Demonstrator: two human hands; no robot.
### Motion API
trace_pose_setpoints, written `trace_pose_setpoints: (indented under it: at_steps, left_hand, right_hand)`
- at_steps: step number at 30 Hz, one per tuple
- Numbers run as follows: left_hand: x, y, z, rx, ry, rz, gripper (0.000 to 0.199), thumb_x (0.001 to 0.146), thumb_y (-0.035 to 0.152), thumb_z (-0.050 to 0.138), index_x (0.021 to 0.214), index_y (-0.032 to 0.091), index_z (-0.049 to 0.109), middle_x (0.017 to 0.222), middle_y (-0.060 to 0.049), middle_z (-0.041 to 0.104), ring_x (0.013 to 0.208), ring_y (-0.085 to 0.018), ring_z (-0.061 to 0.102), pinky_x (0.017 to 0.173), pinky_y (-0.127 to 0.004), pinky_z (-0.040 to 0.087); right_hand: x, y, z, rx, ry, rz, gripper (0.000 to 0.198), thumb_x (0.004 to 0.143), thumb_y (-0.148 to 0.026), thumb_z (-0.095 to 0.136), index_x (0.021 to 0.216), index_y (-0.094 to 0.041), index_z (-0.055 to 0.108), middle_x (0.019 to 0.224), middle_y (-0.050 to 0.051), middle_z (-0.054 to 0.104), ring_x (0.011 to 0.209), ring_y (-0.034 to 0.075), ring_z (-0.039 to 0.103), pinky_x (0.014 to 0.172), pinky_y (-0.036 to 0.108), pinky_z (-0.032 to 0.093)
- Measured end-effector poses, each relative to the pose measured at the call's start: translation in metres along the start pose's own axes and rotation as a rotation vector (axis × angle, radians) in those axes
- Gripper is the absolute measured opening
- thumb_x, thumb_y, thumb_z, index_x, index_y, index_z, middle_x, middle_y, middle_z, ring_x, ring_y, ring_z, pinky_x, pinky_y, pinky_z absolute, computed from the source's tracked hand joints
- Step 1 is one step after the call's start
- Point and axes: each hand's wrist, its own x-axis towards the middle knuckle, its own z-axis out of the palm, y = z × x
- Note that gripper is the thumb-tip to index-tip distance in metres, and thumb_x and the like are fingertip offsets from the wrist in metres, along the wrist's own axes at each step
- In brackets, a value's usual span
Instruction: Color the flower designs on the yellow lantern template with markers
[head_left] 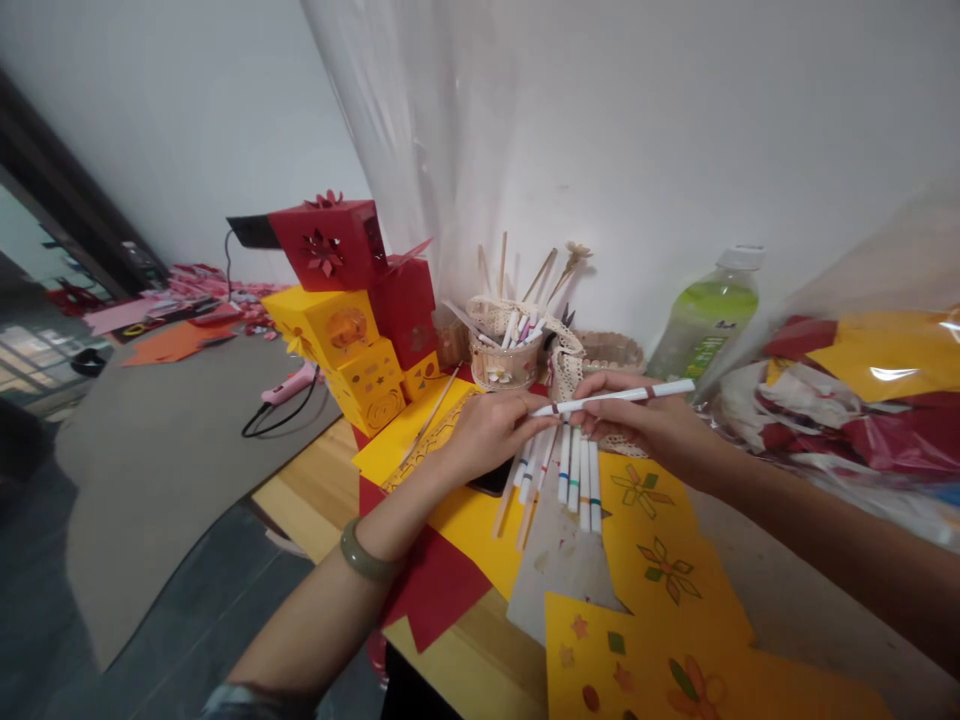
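Note:
A white marker pen (622, 396) with brown bands lies level between my two hands. My left hand (491, 430), with a bangle on the wrist, pinches its left end. My right hand (649, 415) grips the barrel between thumb and fingers, and the right end sticks out past it. Just below are several white markers (574, 475) with coloured bands, side by side on a grey sheet (562, 570). A dark phone-like object (493, 480) is partly hidden under my left hand. Yellow paper with coloured flower drawings (652, 540) spreads below my right hand.
Yellow boxes (367, 385) and red boxes (330, 245) with cut-outs stand stacked at the left. Behind the hands are a basket (506, 360) of pens and sticks and a green-labelled bottle (705, 320). Plastic-wrapped paper (862, 400) fills the right. A pink corded tool (292, 383) rests on the grey surface.

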Motion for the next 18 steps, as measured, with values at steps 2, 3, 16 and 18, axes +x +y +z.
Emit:
trace_pose_setpoints:
  at_steps: [2, 3, 16, 18]
  left_hand:
    - [-0.001, 0.000, 0.001, 0.013, 0.035, 0.025, 0.024, 0.088, 0.033, 0.049, 0.098, 0.017, 0.064, 0.090, -0.004, 0.069, 0.079, -0.016, 0.064, 0.070, -0.024, 0.049]
    - [-0.001, 0.001, 0.001, 0.023, 0.050, 0.038, 0.024, 0.089, 0.032, 0.047, 0.099, 0.016, 0.063, 0.090, -0.004, 0.069, 0.079, -0.016, 0.064, 0.069, -0.024, 0.049]
    - [-0.003, 0.005, 0.002, 0.264, 0.075, 0.181, 0.043, 0.095, 0.040, 0.029, 0.079, 0.013, 0.058, 0.068, -0.005, 0.063, 0.060, -0.014, 0.060, 0.053, -0.022, 0.041]
    - [-0.003, 0.005, 0.004, 0.279, 0.048, 0.208, 0.046, 0.096, 0.040, 0.024, 0.075, 0.013, 0.056, 0.065, -0.004, 0.061, 0.058, -0.013, 0.059, 0.051, -0.021, 0.039]
  right_hand:
    - [0.000, -0.002, 0.003, 0.043, -0.031, 0.026, 0.006, 0.073, -0.024, 0.062, 0.074, -0.018, 0.062, 0.067, 0.000, 0.064, 0.061, 0.009, 0.057, 0.057, 0.020, 0.046]
    - [0.001, -0.004, 0.004, 0.069, -0.050, 0.040, 0.006, 0.073, -0.024, 0.062, 0.074, -0.018, 0.062, 0.067, 0.001, 0.064, 0.060, 0.009, 0.057, 0.057, 0.020, 0.045]
    - [0.004, -0.009, 0.013, 0.061, -0.062, 0.082, 0.016, 0.076, -0.029, 0.059, 0.067, -0.016, 0.061, 0.055, -0.002, 0.057, 0.048, 0.007, 0.046, 0.047, 0.020, 0.035]
    - [0.000, -0.011, 0.011, 0.008, -0.078, 0.076, 0.015, 0.076, -0.029, 0.058, 0.071, -0.015, 0.064, 0.056, -0.001, 0.057, 0.048, 0.007, 0.046, 0.046, 0.021, 0.034]
